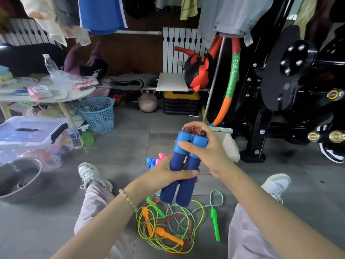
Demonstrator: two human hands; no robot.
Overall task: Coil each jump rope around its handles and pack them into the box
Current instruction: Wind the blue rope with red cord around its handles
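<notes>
Bare arms; bead bracelet (128, 200); pale lilac trousers (93, 208); white sneakers (89, 174).

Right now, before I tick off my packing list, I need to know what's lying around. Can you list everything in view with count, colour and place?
blue-handled rope: 1, dark blue foam handles, held upright in both hands
orange-handled rope: 1, yellow cord, tangled on the floor between the legs
green-handled rope: 1, pale green cord, same tangle
small ropes: blue and pink, floor behind the hands, count unclear
box: 1, beige, floor behind the right hand
clear bin: 1, black latch, floor left
basket: 1, blue, floor back left
bowl: 1, grey, floor far left
left hand: grips the handles' middle
right hand: holds the handles' tops
</notes>
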